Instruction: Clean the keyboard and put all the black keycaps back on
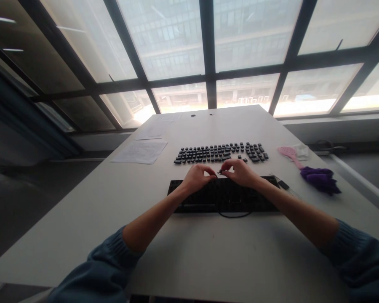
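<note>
A black keyboard (205, 198) without its keycaps lies in front of me, with a thin black cable (235, 216) curving out at its near edge. Over its far edge, my right hand (240, 171) pinches a small dark piece with a thin loop (220, 172); its kind is unclear. My left hand (198, 176) is close beside it, thumb and fingertips pressed together; whatever they hold is too small to make out. Just beyond both hands, loose black keycaps (205, 153) are laid out in keyboard-like rows, a few set apart near my right hand.
All this is on a white table (202, 256). Paper sheets (140, 151) lie at left. On the right are a pink-handled brush (289, 152), a purple cloth-like bundle (320, 180), a white tissue-like piece (301, 151) and a small black object (283, 184). Windows (173, 42) stand behind.
</note>
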`<state>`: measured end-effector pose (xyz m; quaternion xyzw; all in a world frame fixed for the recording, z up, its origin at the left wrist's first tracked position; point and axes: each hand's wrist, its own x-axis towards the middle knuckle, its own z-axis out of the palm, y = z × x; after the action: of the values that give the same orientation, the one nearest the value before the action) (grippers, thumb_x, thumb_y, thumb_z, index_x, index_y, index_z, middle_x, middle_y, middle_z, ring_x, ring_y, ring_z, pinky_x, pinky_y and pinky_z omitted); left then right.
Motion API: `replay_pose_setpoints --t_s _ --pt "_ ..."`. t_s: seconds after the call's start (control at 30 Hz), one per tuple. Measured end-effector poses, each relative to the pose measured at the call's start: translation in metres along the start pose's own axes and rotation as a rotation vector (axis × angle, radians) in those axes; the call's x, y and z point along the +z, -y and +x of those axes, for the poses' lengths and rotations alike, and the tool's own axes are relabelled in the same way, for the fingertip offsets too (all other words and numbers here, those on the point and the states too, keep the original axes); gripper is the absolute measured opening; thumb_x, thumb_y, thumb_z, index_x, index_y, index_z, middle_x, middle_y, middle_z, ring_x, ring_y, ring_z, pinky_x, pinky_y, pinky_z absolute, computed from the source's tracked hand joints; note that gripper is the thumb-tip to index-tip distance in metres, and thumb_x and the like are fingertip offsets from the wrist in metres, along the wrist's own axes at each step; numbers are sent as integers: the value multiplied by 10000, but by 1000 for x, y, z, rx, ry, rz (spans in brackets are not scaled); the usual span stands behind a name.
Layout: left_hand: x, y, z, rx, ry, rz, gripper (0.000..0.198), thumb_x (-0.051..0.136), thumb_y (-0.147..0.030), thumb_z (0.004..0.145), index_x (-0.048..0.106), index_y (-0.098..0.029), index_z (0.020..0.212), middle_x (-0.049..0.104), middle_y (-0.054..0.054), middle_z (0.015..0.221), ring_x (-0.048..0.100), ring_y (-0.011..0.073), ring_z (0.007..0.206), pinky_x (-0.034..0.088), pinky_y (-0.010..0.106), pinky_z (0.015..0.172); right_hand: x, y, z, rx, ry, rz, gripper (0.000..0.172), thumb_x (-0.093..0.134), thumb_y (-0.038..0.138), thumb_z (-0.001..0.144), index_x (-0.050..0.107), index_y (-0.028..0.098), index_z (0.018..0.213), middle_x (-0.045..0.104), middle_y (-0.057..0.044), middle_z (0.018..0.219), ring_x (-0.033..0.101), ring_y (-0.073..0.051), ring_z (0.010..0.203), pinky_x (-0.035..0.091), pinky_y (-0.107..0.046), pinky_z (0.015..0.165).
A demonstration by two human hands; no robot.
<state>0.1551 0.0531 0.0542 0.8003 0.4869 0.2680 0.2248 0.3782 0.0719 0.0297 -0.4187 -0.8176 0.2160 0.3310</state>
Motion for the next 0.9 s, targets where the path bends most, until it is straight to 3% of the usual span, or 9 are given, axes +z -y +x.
replay_pose_setpoints --t_s 0.13,0.23,0.53,0.9 --pt "5 -17 -44 -83 97 -170 140 760 -285 784 823 -190 863 777 20 775 664 163 701 478 256 674 -3 17 -48 47 124 195 83 674 184 817 737 186 873 726 -17 814 652 -165 766 492 -271 717" --pt "12 -23 -60 -169 144 -205 178 762 -309 776 827 -174 873 775 33 754 653 161 656 453 250 610 -2 26 -67 105 225 228 105 678 200 813 752 181 886 730 -28 819 654 -173 770 496 -273 712" --pt "23 -18 -67 -174 158 -245 116 755 -247 770 828 -183 834 790 29 791 708 182 738 480 256 678 5 33 -73 149 313 224 121 671 203 813 764 182 888 725 -23 793 622 -159 708 468 -256 641" --pt "27 -22 -69 -98 118 -226 68 780 -194 749 823 -201 801 787 21 802 705 185 790 506 265 757 5 40 -76 100 304 177 105 677 167 814 758 187 877 715 -19 813 625 -157 733 460 -258 671"
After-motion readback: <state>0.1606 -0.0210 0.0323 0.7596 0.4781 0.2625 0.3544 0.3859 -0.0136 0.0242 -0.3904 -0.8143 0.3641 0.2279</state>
